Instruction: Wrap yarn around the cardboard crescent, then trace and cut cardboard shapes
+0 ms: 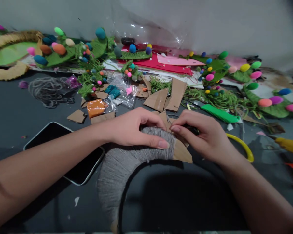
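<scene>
The likeliest trouble, as I judged it, lay at the end of the gray yarn [170, 146] winding: with the bare cardboard tip [183, 153] narrowing beyond it, the last turns could have slid off or bunched up if the grip there had eased. A hard pull on 1 side might also have bent or creased the curved piece [119, 172], since its cardboard seemed thin. The left hand [134, 127] was clamped on that piece near its wrapped end, thumb laid over the windings and fingers behind the far edge. The right hand [205, 135] had its thumb and forefinger pinched together just beside the upper edge; whether a strand ran between them, I could not tell. The 2 hands were near each other but apart. The piece itself lay under the left hand and curved down toward the near edge of the dark table [9, 104], its tip pointing below the right hand. Cardboard scraps [157, 100] lay close beyond the fingers, where a loose strand could have snagged, and a phone [85, 167] lay beneath the left forearm.
</scene>
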`<state>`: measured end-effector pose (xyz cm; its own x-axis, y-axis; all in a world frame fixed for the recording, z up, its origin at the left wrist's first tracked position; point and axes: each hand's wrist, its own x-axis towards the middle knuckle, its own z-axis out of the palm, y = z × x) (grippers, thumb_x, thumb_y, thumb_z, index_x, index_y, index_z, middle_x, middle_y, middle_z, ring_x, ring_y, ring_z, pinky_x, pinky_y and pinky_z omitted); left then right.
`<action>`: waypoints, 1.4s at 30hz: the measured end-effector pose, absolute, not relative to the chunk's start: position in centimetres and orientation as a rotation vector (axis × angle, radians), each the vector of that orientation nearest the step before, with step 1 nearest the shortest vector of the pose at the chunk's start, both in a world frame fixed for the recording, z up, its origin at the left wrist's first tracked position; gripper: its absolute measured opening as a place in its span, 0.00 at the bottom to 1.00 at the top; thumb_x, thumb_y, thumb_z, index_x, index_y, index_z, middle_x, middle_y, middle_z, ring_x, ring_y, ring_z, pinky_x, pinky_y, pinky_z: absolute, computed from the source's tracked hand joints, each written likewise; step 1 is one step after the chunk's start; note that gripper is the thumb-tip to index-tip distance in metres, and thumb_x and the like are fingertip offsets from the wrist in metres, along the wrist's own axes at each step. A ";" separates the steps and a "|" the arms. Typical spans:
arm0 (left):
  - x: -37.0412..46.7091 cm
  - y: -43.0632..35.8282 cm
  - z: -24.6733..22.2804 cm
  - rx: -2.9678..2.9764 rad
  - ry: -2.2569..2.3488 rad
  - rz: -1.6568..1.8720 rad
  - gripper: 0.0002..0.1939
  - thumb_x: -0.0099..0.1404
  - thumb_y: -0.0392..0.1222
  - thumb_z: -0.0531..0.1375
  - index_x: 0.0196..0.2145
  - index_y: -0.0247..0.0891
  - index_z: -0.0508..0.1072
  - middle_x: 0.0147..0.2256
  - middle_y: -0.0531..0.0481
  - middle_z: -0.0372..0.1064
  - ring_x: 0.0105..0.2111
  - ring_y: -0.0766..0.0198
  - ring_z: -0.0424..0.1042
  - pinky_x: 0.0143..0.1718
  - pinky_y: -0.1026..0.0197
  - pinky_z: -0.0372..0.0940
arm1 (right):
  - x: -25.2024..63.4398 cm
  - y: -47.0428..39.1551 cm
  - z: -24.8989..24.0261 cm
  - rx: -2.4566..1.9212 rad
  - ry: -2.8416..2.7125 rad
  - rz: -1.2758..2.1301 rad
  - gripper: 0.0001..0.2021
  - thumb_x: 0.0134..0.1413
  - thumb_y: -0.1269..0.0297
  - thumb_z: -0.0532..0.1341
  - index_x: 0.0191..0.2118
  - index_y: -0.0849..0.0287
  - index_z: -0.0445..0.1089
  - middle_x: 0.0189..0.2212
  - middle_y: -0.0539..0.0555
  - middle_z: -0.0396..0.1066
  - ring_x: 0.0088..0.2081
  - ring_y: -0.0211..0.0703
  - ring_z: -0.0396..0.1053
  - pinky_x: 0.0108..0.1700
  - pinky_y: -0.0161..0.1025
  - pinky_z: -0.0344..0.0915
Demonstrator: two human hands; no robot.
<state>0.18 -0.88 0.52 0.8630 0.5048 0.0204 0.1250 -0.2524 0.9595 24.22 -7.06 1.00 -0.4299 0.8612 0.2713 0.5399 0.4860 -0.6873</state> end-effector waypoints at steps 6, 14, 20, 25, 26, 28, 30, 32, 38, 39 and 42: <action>0.0 -0.3 0.6 1.767 0.580 0.518 0.12 0.63 0.47 0.71 0.40 0.39 0.81 0.38 0.52 0.80 0.35 0.67 0.76 0.36 0.67 0.69 | 23.6 -7.4 0.6 -1.162 -2.050 0.851 0.05 0.67 0.69 0.61 0.39 0.58 0.73 0.33 0.50 0.75 0.34 0.38 0.70 0.36 0.35 0.64; 0.0 0.4 -0.1 1.714 0.878 0.666 0.17 0.62 0.53 0.70 0.40 0.36 0.80 0.35 0.49 0.79 0.33 0.64 0.76 0.33 0.64 0.68 | 22.5 -8.2 0.2 -1.190 -2.225 0.685 0.08 0.70 0.67 0.59 0.41 0.58 0.76 0.37 0.52 0.79 0.38 0.40 0.75 0.43 0.36 0.66; 0.1 0.5 -0.4 1.789 0.863 0.457 0.16 0.64 0.54 0.68 0.37 0.36 0.80 0.33 0.50 0.78 0.32 0.64 0.73 0.31 0.64 0.64 | 23.4 -8.3 1.1 -1.201 -2.392 0.375 0.07 0.70 0.65 0.59 0.40 0.59 0.74 0.34 0.53 0.76 0.35 0.42 0.70 0.39 0.40 0.61; 0.0 -0.1 0.4 1.871 0.690 0.254 0.16 0.65 0.53 0.67 0.42 0.38 0.81 0.35 0.52 0.78 0.34 0.64 0.73 0.34 0.65 0.64 | 24.3 -7.6 1.2 -1.143 -2.418 0.336 0.07 0.70 0.62 0.60 0.39 0.57 0.74 0.32 0.53 0.72 0.34 0.43 0.67 0.37 0.41 0.59; 0.0 -0.2 0.5 1.891 0.668 0.223 0.16 0.66 0.53 0.67 0.43 0.39 0.82 0.35 0.53 0.78 0.35 0.64 0.73 0.35 0.65 0.64 | 24.4 -7.5 1.2 -1.140 -2.398 0.358 0.07 0.69 0.62 0.61 0.39 0.57 0.74 0.32 0.53 0.72 0.35 0.43 0.67 0.37 0.40 0.59; 0.0 -0.3 0.7 1.949 0.648 0.175 0.17 0.65 0.55 0.67 0.43 0.40 0.82 0.35 0.53 0.79 0.34 0.64 0.73 0.34 0.65 0.63 | 24.5 -7.3 1.1 -1.149 -2.355 0.422 0.07 0.69 0.62 0.61 0.39 0.57 0.74 0.31 0.53 0.72 0.34 0.43 0.68 0.37 0.40 0.60; 0.0 -0.3 0.7 1.974 0.637 0.182 0.17 0.64 0.55 0.68 0.44 0.41 0.82 0.36 0.53 0.79 0.34 0.64 0.73 0.34 0.65 0.64 | 24.5 -7.2 1.1 -1.167 -2.299 0.522 0.07 0.69 0.62 0.61 0.38 0.56 0.73 0.31 0.52 0.73 0.34 0.42 0.69 0.37 0.39 0.62; -0.1 -0.2 0.6 1.932 0.608 0.238 0.16 0.64 0.54 0.69 0.43 0.41 0.82 0.38 0.52 0.80 0.37 0.63 0.75 0.38 0.64 0.67 | 24.4 -7.1 0.9 -1.202 -2.234 0.614 0.07 0.69 0.63 0.60 0.38 0.55 0.73 0.31 0.51 0.73 0.33 0.40 0.70 0.36 0.38 0.62; -0.1 0.1 0.3 1.747 0.737 0.462 0.14 0.62 0.51 0.70 0.39 0.39 0.81 0.35 0.51 0.78 0.33 0.65 0.75 0.32 0.65 0.67 | 24.4 -6.9 0.4 -1.247 -2.162 0.625 0.07 0.68 0.67 0.58 0.39 0.55 0.73 0.33 0.51 0.75 0.35 0.42 0.72 0.37 0.38 0.64; 0.0 0.1 0.3 1.715 0.782 0.521 0.14 0.62 0.51 0.70 0.40 0.38 0.80 0.34 0.51 0.78 0.31 0.65 0.75 0.31 0.66 0.67 | 24.2 -7.0 0.3 -1.231 -2.164 0.620 0.07 0.67 0.69 0.57 0.39 0.56 0.73 0.34 0.52 0.75 0.36 0.42 0.73 0.38 0.38 0.65; 0.1 0.3 0.1 1.638 0.904 0.656 0.15 0.63 0.51 0.70 0.40 0.38 0.80 0.32 0.51 0.77 0.29 0.67 0.73 0.28 0.66 0.65 | 23.7 -7.3 0.0 -1.202 -2.193 0.596 0.08 0.68 0.69 0.58 0.40 0.56 0.74 0.37 0.52 0.77 0.39 0.42 0.74 0.42 0.38 0.67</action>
